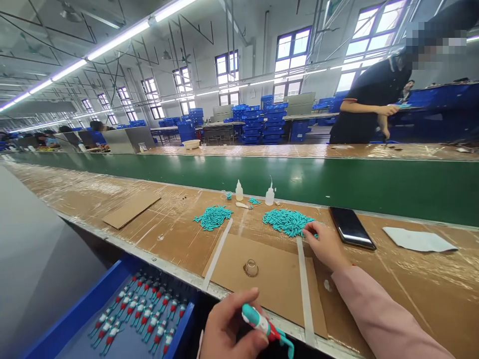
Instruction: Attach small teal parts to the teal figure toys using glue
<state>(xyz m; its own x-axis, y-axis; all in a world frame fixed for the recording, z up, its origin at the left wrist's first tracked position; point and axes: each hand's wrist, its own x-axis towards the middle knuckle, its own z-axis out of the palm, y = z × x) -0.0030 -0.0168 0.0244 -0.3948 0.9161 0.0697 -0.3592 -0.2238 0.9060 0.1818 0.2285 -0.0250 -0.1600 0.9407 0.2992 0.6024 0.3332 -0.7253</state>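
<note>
My left hand [230, 326] is at the bottom edge, closed around a small teal, white and red figure [262, 323]. My right hand [325, 244] reaches forward onto the bench, its fingertips bent down at the near edge of a heap of small teal parts [286, 221]. Whether it has pinched a part I cannot make out. A second teal heap [212, 217] lies further left. Between the hands, a small clear cup [251, 268] sits on a cardboard mat [262, 271].
Two small glue bottles [239, 191] [270, 194] stand by the green conveyor belt [337, 184]. A black phone [351, 227] and a white cloth [417, 239] lie at right. A blue bin [93, 309] below holds rows of finished figures. A person in black stands across the belt.
</note>
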